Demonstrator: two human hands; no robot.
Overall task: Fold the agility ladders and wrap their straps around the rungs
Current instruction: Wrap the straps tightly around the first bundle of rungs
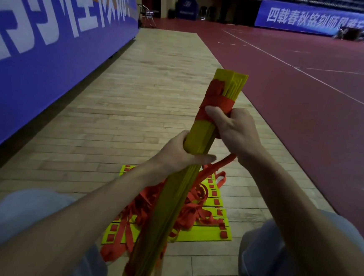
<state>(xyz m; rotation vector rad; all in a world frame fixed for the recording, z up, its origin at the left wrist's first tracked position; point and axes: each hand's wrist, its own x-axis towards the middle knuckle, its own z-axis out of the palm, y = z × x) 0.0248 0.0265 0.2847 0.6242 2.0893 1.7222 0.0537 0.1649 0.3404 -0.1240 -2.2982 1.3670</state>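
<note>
Left hand (181,152) fingers curled round stacked yellow rungs (201,135), right hand (232,128) pinching red strap (219,102) wound near far end, second ladder (204,233) on wood floor (135,112) below

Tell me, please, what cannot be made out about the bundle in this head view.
Head view only.
Rung bundle lower end: dark, blurred, at the bottom edge.
Right hand: its fingers hidden behind the bundle.
Strap free end: lost in the red tangle on the floor.
</note>
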